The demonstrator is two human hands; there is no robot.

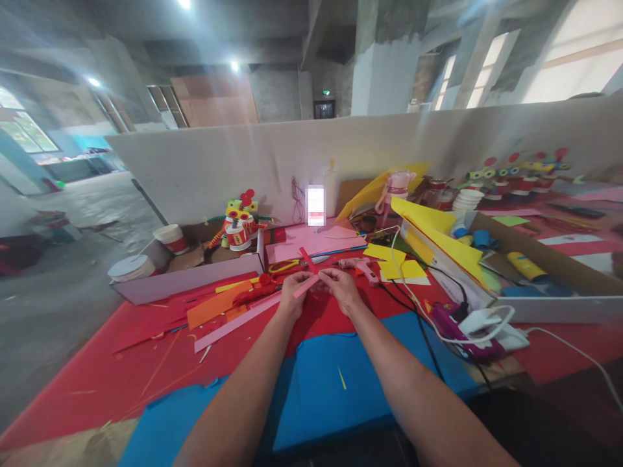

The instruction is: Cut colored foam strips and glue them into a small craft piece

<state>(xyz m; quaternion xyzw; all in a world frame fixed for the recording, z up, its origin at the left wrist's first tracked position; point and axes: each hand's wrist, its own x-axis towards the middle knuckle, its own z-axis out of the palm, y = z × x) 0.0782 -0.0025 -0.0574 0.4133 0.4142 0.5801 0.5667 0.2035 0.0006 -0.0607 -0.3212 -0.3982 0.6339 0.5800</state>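
Observation:
In the head view, my left hand (pixel 294 293) is closed with its fingertips pinching a pink paper strip (pixel 305 286). My right hand (pixel 339 289) pinches at the strips' meeting point, close to the left fingertips. From that point a red paper strip (pixel 306 257) sticks up and away, at an angle to the pink one; how the two are joined is too small to tell. Beyond the right hand lies a pink glue gun (pixel 361 267). Yellow-handled pliers (pixel 285 266) rest just past the left hand. A long pink strip (pixel 233 324) lies left of my left hand.
Blue sheet (pixel 341 383) covers the near table. Orange paper (pixel 219 303) lies left, yellow paper pieces (pixel 407 269) right. A left box (pixel 195 280) holds paper-cup figures (pixel 238 235). A right box (pixel 559 310) holds paper rolls; cables trail from a purple power strip (pixel 452 324).

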